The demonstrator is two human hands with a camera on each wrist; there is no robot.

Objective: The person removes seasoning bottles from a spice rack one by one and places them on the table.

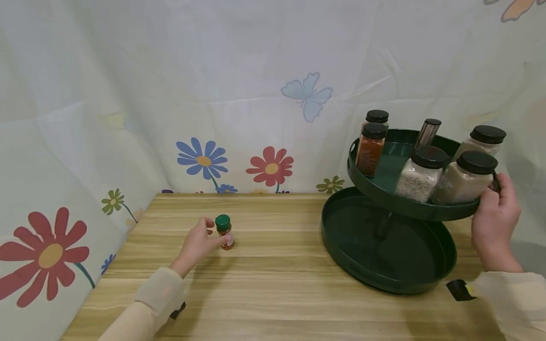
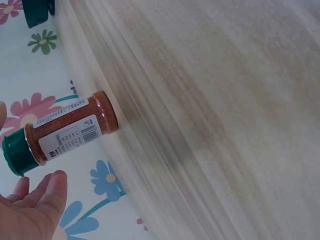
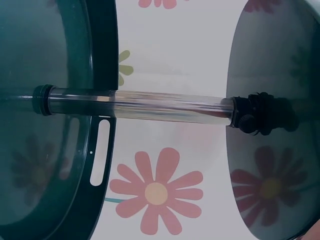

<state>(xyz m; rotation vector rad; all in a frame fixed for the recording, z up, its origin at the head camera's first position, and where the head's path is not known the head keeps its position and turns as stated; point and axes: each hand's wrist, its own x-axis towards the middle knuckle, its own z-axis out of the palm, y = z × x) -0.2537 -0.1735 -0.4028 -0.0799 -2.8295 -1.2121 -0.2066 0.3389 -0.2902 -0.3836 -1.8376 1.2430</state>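
Observation:
A small spice bottle (image 1: 224, 232) with a green cap, reddish contents and a white label stands upright on the table. My left hand (image 1: 200, 241) is beside it, thumb and fingers spread around it. In the left wrist view a gap shows between those fingers (image 2: 52, 192) and the bottle. At the right stands a dark green two-tier rack (image 1: 386, 279). My right hand (image 1: 496, 220) grips the edge of its upper tray (image 1: 394, 163), next to a jar (image 1: 465, 177) with a black lid. The right wrist view shows the rack's metal post (image 3: 170, 106) between the tiers.
Several black-lidded jars stand on the upper tray, among them a red-brown one (image 1: 369, 154) and one with pale flakes (image 1: 418, 180). The upper tray overhangs the lower one. Behind the wooden table (image 1: 273, 284) hangs a flower-patterned cloth (image 1: 239, 94).

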